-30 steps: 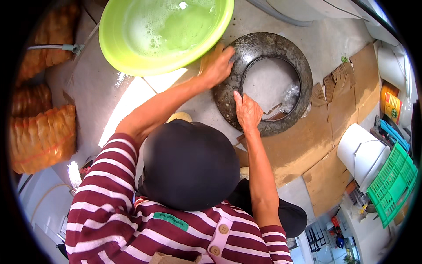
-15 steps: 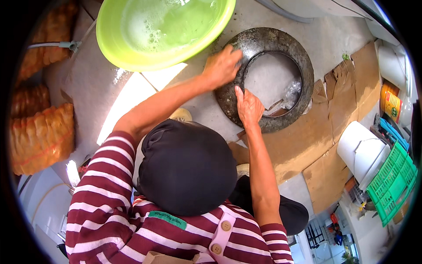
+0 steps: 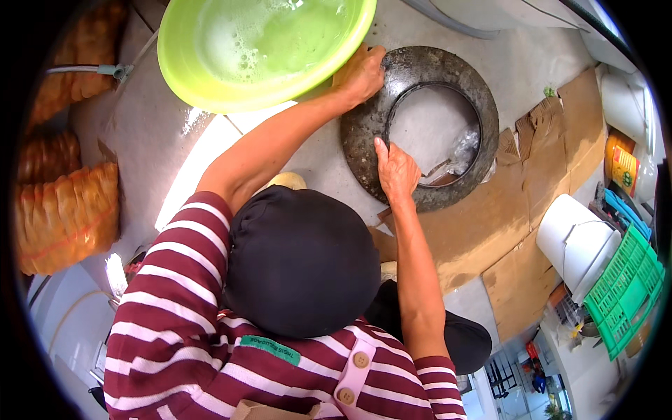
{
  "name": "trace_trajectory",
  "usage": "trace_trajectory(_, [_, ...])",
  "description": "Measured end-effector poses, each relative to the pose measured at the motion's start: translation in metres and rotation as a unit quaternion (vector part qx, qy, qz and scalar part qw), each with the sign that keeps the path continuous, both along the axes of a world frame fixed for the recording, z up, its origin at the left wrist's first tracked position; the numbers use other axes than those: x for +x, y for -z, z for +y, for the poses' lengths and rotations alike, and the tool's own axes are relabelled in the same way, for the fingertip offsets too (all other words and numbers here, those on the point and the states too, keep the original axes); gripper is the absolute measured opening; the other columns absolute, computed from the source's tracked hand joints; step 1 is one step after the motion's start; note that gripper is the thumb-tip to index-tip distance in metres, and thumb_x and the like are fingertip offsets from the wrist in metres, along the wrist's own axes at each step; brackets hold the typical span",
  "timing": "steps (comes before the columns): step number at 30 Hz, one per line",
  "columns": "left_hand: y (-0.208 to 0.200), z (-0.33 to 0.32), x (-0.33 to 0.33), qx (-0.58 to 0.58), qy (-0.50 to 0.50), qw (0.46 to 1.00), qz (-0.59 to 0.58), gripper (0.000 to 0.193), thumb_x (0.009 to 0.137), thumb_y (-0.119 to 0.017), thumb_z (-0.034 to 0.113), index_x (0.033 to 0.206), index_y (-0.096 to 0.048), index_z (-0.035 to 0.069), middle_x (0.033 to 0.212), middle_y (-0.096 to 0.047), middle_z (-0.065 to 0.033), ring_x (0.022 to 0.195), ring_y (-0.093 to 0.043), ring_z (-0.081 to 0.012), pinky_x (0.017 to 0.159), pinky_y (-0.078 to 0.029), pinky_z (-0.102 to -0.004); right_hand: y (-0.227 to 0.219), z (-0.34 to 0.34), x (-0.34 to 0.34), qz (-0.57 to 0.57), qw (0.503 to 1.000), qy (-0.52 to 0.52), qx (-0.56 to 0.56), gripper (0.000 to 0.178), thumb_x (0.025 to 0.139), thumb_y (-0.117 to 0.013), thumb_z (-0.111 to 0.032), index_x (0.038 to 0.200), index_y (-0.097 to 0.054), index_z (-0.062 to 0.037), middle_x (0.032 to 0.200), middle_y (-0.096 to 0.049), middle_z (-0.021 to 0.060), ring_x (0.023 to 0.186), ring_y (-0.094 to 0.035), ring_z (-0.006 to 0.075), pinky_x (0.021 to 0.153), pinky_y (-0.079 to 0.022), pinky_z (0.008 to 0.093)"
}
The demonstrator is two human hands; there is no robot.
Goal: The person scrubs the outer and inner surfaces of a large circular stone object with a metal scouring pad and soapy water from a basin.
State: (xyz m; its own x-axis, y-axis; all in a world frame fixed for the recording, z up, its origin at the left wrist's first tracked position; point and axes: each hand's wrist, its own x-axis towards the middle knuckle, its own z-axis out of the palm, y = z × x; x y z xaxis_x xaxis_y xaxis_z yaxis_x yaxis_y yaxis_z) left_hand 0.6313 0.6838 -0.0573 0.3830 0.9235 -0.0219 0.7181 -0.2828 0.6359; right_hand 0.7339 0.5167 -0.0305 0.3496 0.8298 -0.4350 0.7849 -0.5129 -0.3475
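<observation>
The left hand [image 3: 362,72] grips the far rim of the dark metal ring [image 3: 364,143], just beside the green basin [image 3: 203,77]. The right hand [image 3: 396,170] rests on the near rim, finger raised, seemingly not clamped.

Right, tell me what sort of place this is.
Probably an outdoor washing spot behind a home or small food stall: a round lime-green plastic basin of soapy water on a concrete floor, flattened brown cardboard, and orange mesh sacks stacked at the side.
</observation>
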Motion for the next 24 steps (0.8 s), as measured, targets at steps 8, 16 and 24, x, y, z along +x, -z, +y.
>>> trace_trajectory(8, [0.0,-0.035,-0.021,-0.009,0.051,0.998,-0.028,0.019,0.086,-0.064,0.017,0.102,-0.056,0.01,0.103,-0.057,-0.0178,0.088,-0.061,-0.0399,0.07,-0.05,-0.0492,-0.002,-0.002,0.001,-0.007,1.0,0.003,-0.015,0.057,0.095,-0.044,-0.058,0.082,-0.065,-0.0067,0.078,-0.065,0.022,0.078,-0.062,0.0434,0.07,-0.047,0.0497])
trace_trajectory(16, [-0.008,-0.054,-0.02,-0.041,0.062,0.997,-0.022,0.023,0.086,-0.064,0.014,0.105,-0.052,0.009,0.105,-0.052,-0.0178,0.089,-0.058,-0.0407,0.071,-0.05,-0.0491,0.001,-0.003,0.0,-0.016,1.0,0.005,0.007,0.056,0.095,-0.044,-0.058,0.082,-0.065,-0.0071,0.076,-0.065,0.0218,0.076,-0.061,0.0436,0.068,-0.047,0.0505])
trace_trajectory(24, [0.003,0.008,0.009,0.019,-0.002,1.0,0.011,0.024,0.082,-0.066,0.011,0.1,-0.051,0.008,0.101,-0.051,-0.019,0.088,-0.058,-0.0407,0.069,-0.049,-0.0491,-0.001,-0.004,-0.001,-0.009,1.0,0.005,0.003,0.055,0.095,-0.045,-0.057,0.083,-0.066,-0.0077,0.078,-0.065,0.0213,0.078,-0.061,0.0438,0.069,-0.046,0.051])
